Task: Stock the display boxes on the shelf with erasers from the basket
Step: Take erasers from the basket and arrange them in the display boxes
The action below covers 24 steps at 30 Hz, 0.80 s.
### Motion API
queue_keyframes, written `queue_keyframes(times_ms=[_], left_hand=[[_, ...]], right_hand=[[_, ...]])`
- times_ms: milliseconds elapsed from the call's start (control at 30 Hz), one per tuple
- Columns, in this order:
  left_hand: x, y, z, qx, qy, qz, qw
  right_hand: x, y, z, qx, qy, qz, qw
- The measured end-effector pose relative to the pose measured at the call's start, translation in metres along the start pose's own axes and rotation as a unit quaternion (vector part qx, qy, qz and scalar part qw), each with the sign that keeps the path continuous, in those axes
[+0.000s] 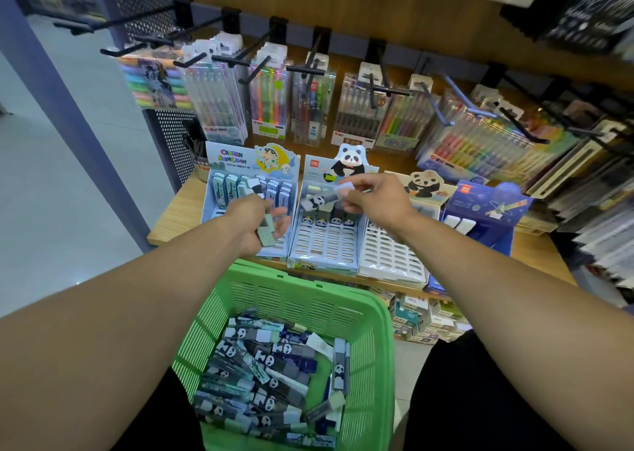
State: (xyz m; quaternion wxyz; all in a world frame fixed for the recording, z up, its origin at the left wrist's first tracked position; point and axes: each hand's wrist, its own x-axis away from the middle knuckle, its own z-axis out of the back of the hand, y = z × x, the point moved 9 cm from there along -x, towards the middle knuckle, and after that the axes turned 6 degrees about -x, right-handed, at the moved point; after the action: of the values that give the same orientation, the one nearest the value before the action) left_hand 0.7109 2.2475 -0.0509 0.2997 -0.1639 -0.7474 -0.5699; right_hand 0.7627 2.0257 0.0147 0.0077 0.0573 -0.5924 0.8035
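Observation:
A green plastic basket [374, 317] sits low in front of me, holding several sleeved erasers [271, 375]. My left hand [254, 224] holds a pale green eraser [267, 232] over the Crayon Shinchan display box [219, 162], which holds several erasers at its back. My right hand [380, 200] pinches a panda-print eraser [326, 198] above the panda display box [326, 244], whose back row holds a few panda erasers. A white slotted box [391, 255] and a blue box [480, 210] with two white erasers stand to the right.
The boxes stand on a wooden shelf [178, 210]. Packs of pens and highlighters [308, 104] hang on black hooks above. More stationery packs fill the right side [583, 183] and a lower shelf [422, 317]. A perforated metal panel [171, 138] stands at the left.

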Motion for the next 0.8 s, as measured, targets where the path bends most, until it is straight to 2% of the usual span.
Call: queue_keyframes(times_ms=[167,367,533,800], left_hand=[[0.005,-0.006,-0.006,-0.031,-0.028,0.026,0.999],[0.011,-0.009,-0.031,-0.011,-0.092,0.032,0.995],[0.014,-0.014,-0.044,-0.033,-0.135,0.044,0.989],[0.010,-0.014,-0.041,-0.043,-0.106,0.033,0.993]], right_hand=[[-0.005,-0.003,0.018,0.165,0.048,0.056,0.984],[-0.011,0.005,0.014,0.255,0.048,0.064,0.964],[-0.021,0.014,0.005,0.294,0.041,0.067,0.953],[-0.027,0.014,-0.009,0.324,0.001,0.091,0.942]])
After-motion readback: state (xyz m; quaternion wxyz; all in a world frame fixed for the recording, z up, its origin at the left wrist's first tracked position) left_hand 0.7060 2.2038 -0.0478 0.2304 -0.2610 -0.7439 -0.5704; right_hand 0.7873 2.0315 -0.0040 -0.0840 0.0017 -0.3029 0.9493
